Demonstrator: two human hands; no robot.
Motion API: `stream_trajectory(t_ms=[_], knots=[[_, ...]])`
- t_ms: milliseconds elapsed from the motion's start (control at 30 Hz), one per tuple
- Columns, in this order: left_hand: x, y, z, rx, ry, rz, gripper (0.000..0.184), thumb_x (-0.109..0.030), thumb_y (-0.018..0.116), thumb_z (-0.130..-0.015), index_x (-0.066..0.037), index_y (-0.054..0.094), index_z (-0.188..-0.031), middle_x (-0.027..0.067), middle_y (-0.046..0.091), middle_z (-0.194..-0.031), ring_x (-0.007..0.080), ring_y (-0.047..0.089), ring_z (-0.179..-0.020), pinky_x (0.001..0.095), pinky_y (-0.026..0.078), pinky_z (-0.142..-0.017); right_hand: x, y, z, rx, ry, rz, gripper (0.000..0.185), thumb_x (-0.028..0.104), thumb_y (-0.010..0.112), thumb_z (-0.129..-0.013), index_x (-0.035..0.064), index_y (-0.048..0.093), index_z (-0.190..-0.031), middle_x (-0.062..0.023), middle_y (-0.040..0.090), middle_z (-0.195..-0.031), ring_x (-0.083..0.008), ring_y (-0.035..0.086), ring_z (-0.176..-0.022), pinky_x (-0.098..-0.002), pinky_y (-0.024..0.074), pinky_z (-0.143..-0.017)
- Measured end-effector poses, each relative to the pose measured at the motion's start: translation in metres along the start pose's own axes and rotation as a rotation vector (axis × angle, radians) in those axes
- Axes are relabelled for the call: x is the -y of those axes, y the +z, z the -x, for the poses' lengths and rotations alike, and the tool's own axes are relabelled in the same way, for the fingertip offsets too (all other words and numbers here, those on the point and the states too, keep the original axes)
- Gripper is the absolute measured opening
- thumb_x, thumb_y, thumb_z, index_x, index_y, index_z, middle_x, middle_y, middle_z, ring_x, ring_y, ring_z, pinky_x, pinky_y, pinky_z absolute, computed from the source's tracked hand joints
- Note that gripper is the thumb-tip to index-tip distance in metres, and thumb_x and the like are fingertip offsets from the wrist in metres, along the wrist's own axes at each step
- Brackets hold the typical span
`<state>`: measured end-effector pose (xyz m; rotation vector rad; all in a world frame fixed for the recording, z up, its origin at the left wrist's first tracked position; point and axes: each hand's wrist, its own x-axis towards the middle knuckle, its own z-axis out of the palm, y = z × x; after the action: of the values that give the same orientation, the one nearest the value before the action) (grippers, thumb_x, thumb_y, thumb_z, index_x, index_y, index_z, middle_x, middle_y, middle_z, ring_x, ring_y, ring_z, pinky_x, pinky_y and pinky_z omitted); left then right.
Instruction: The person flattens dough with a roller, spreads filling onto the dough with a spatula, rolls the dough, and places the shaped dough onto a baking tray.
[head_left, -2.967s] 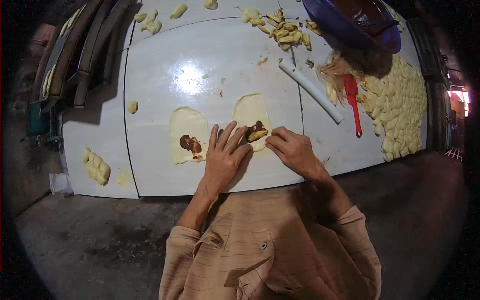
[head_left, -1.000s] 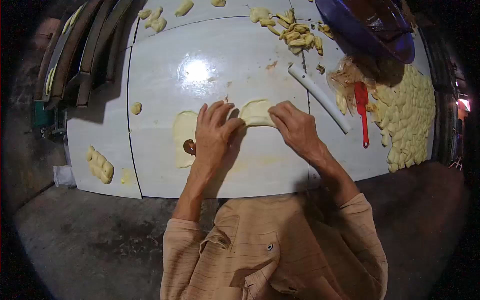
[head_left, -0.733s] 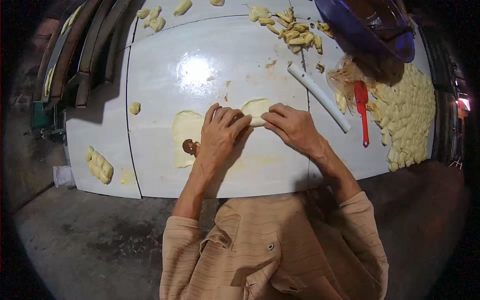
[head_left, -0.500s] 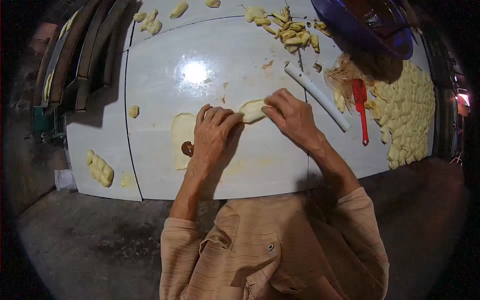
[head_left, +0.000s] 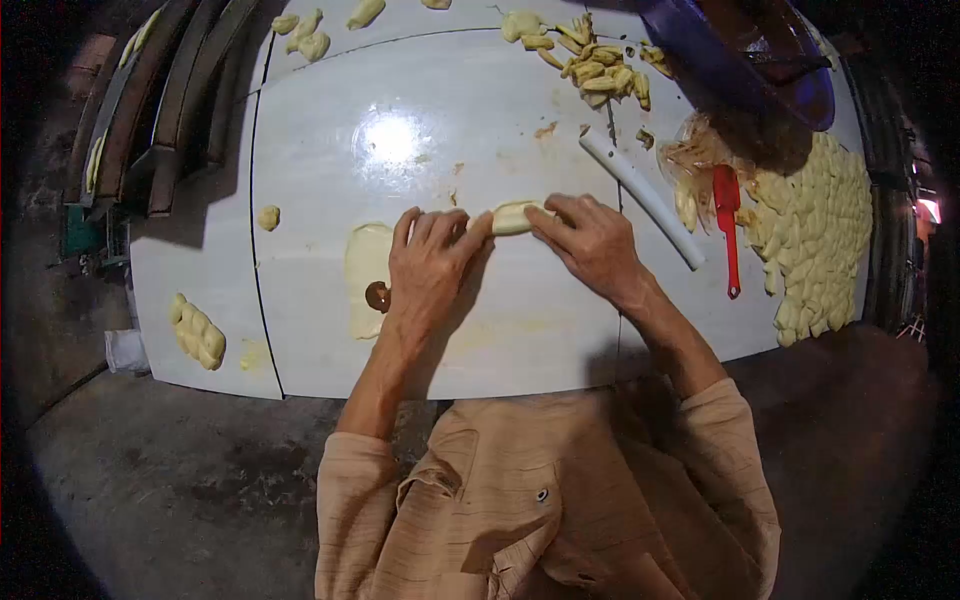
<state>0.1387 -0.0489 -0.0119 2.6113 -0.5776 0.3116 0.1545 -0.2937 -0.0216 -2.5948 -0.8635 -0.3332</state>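
A small piece of pale dough [head_left: 513, 217], partly rolled up, lies on the white table between my hands. My left hand [head_left: 430, 248] grips its left end, fingers curled and thumb against it. At its right end, my right hand [head_left: 588, 235] pinches the dough between thumb and fingers. Just left of my left hand lies a flat dough sheet [head_left: 364, 265] with a dab of brown filling [head_left: 377, 297] on it. The left hand covers part of that sheet's right side.
A white rolling pin [head_left: 645, 200] and a red spatula [head_left: 729, 230] lie to the right, beside many dough pieces [head_left: 820, 235]. A purple basin [head_left: 800, 100] stands back right. Yellow fruit pieces [head_left: 605, 75] are at the back, a braided dough [head_left: 198, 332] at left, dark metal pans [head_left: 165, 110] far left.
The flap of dough between my hands has been folded over into a narrower roll. My right hand has turned slightly and come lower; my left hand stays nearly in place.
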Motion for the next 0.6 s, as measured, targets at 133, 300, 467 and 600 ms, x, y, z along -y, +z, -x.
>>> stream_trajectory(t_ms=[133, 300, 467, 600], knots=[[0.000, -0.002, -0.011, -0.036, -0.034, 0.006, 0.029, -0.018, 0.076, -0.091, -0.013, 0.073, -0.119, 0.0076, 0.068, -0.108, 0.0229, 0.064, -0.097, 0.0496, 0.045, -0.102, 0.000, 0.001, -0.019, -0.068, 0.130, -0.028, 0.030, 0.021, 0.076, -0.090, 0.0128, 0.074, -0.118, -0.0068, 0.068, -0.104, -0.0202, 0.066, -0.086, -0.0331, 0.0536, -0.070], [0.002, 0.005, -0.016, -0.010, 0.012, 0.010, 0.031, -0.018, 0.076, -0.091, -0.014, 0.072, -0.121, 0.0073, 0.067, -0.108, 0.0241, 0.064, -0.097, 0.0442, 0.046, -0.093, 0.002, -0.002, -0.016, 0.025, 0.059, -0.016, 0.033, 0.019, 0.075, -0.091, 0.0114, 0.072, -0.123, -0.0078, 0.069, -0.106, -0.0238, 0.066, -0.091, -0.0374, 0.0538, -0.075], [0.006, 0.003, -0.027, -0.041, -0.014, 0.030, 0.032, -0.019, 0.077, -0.090, -0.013, 0.070, -0.120, 0.0061, 0.066, -0.107, 0.0255, 0.063, -0.095, 0.0408, 0.046, -0.087, -0.001, -0.005, -0.029, 0.004, 0.109, -0.090, 0.036, 0.018, 0.074, -0.091, 0.0082, 0.070, -0.125, -0.0078, 0.068, -0.111, -0.0271, 0.065, -0.095, -0.0385, 0.0530, -0.080], [0.001, -0.004, -0.028, 0.052, -0.040, 0.098, 0.031, -0.018, 0.079, -0.086, -0.012, 0.070, -0.115, 0.0061, 0.066, -0.102, 0.0263, 0.064, -0.090, 0.0415, 0.049, -0.081, 0.001, 0.001, -0.023, 0.004, 0.038, -0.108, 0.034, 0.017, 0.071, -0.092, 0.0072, 0.069, -0.124, -0.0090, 0.067, -0.109, -0.0285, 0.064, -0.096, -0.0390, 0.0514, -0.083]])
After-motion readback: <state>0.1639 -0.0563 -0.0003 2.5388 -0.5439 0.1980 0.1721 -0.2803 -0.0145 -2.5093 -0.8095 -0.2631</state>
